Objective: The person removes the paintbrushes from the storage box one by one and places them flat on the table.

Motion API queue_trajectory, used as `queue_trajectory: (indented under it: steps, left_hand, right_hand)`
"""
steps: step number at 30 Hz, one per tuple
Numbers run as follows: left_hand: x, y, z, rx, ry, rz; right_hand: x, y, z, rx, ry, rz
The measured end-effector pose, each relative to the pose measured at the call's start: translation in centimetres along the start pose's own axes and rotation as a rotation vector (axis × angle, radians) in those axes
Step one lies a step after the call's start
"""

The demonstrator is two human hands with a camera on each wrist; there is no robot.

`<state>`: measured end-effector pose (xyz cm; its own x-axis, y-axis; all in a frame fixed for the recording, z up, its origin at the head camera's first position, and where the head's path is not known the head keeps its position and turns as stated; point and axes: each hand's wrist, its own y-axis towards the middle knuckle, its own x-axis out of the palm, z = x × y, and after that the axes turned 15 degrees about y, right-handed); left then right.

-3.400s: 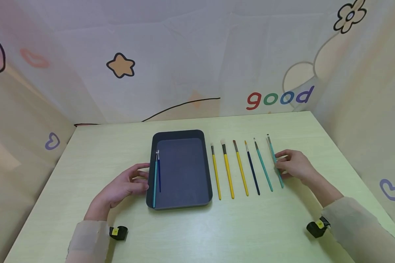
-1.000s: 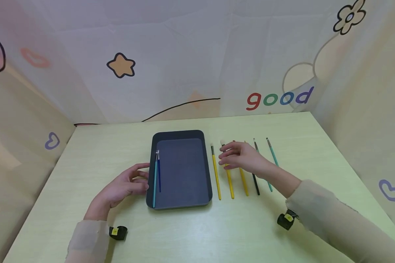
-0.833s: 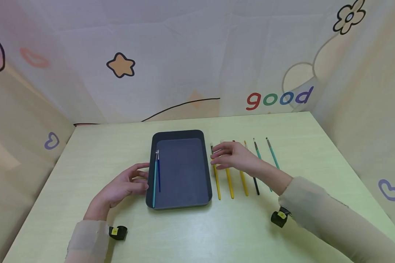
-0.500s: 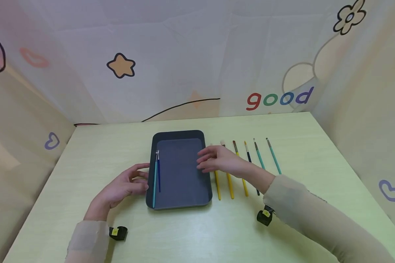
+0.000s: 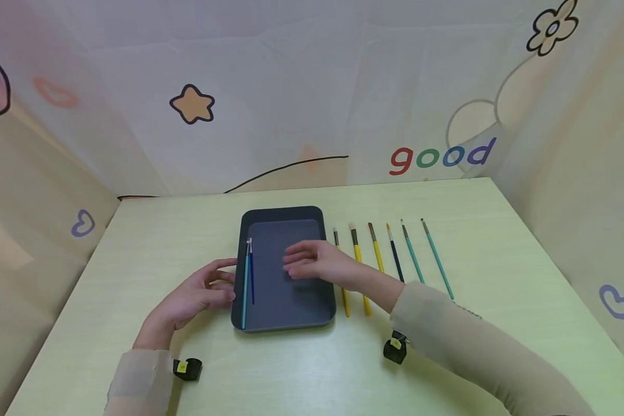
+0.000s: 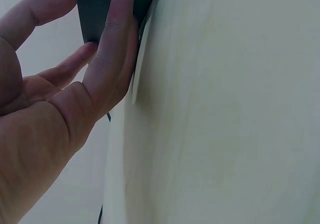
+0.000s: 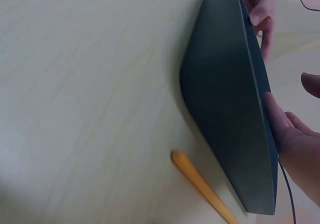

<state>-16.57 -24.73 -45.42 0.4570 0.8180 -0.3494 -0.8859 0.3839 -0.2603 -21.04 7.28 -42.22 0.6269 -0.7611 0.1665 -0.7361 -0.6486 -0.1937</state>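
My left hand [image 5: 200, 294] rests its fingertips against the outer left side of a dark grey tray [image 5: 283, 325]; the left wrist view shows the fingers touching the tray wall [image 6: 92, 9]. Inside the tray, along its left side, lie a teal paintbrush [image 5: 245, 289] and a dark blue paintbrush [image 5: 252, 277]. My right hand [image 5: 322, 264] hovers over the right half of the tray, fingers loosely bent, with nothing visible in it. Its forearm covers parts of several brushes in the head view.
Right of the tray several paintbrushes lie in a row: yellow-handled ones [image 5: 357, 254], a dark blue one [image 5: 396, 254], and teal ones [image 5: 412, 251] at the right. A patterned cloth [image 5: 291, 115] hangs behind the table [image 5: 291, 375].
My right hand has let go of the rightmost teal brush, which now lies slightly shifted. It has moved left across the row to above the tray. My left hand has stayed put.
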Motion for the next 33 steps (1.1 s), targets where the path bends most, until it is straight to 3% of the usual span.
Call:
queue_trajectory:
  steps: [12, 33]
  left_hand:
    - [0.1, 0.2, 0.0, -0.019, -0.011, -0.005]
    - [-0.1, 0.0, 0.2, -0.008, 0.000, -0.020]
  right_hand:
    - [2.9, 2.3, 1.7, 0.068, 0.149, 0.054]
    - [6.2, 4.7, 2.7, 0.056, 0.212, 0.055]
